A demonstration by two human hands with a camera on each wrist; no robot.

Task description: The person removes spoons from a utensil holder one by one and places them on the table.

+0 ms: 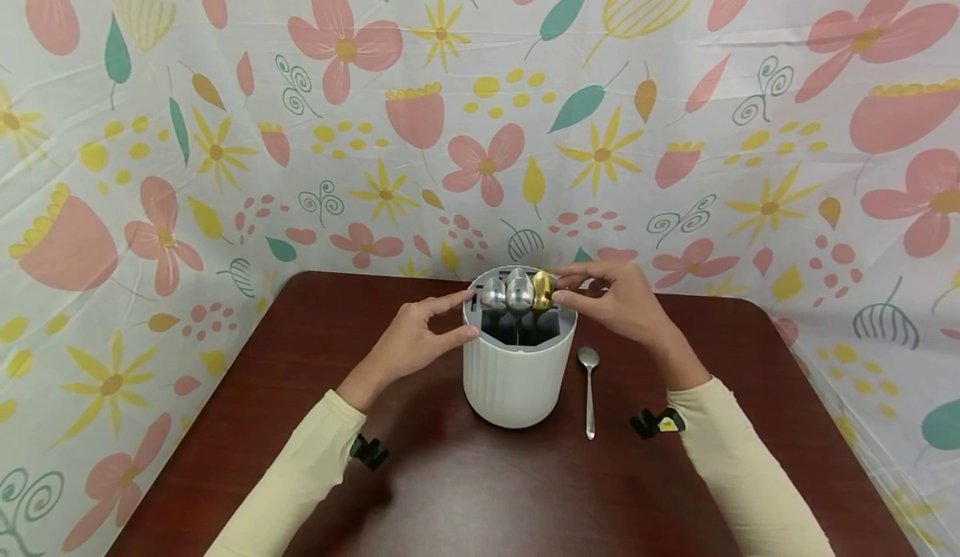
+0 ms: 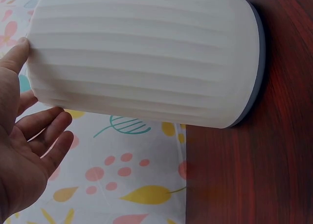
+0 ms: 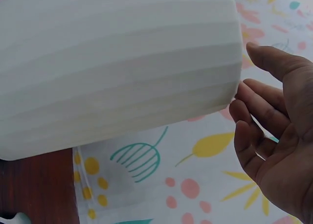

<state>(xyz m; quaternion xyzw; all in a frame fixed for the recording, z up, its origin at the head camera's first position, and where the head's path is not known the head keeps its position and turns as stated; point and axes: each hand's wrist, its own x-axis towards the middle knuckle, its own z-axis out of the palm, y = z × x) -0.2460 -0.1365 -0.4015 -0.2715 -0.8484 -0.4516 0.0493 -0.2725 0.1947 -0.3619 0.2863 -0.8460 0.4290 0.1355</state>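
Observation:
A white ribbed utensil holder with a grey divided top stands on the table. Two silver spoons and a gold spoon stand in it side by side, bowls up. My left hand is at its left rim, thumb and forefinger extended to the edge; in the left wrist view the thumb tip touches the white wall and the other fingers bend loosely. On the opposite side is my right hand, its thumb tip close beside the gold spoon. The right wrist view shows its fingertips right at the rim, thumb apart.
A silver spoon lies on the dark wooden table, just right of the holder, its bowl toward the back. Behind the table hangs a floral cloth. Each sleeve bears a small black wrist camera.

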